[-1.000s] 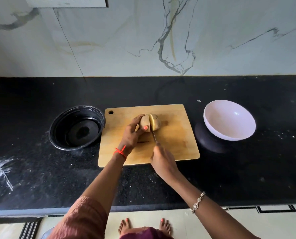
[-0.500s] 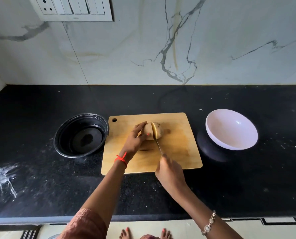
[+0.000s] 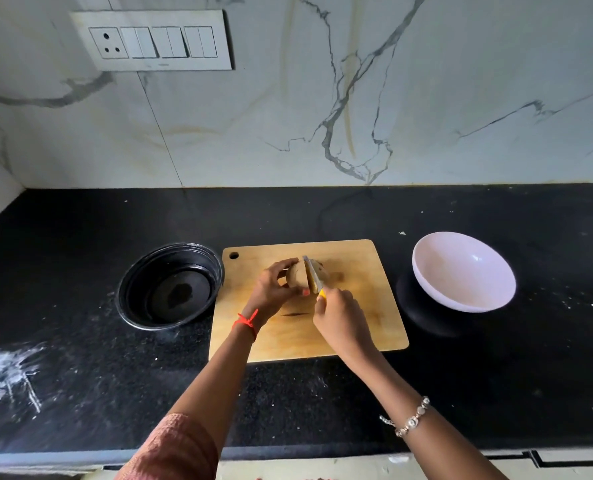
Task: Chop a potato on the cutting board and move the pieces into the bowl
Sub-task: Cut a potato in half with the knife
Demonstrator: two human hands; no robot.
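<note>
Our left hand (image 3: 271,293) pinches the likely firm, round potato (image 3: 295,276) by its uncut end, since it may roll, while our right hand (image 3: 340,317) grips the knife (image 3: 311,275).

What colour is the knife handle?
Yellow. The knife handle peeks out above the right hand; head view shows it.

A white marble wall (image 3: 426,98) with grey veins fills the upper half of the frame, a switch panel (image 3: 151,39) at upper left. Below it runs a black speckled countertop (image 3: 322,393), with a white smear (image 3: 4,375) at lower left.
</note>
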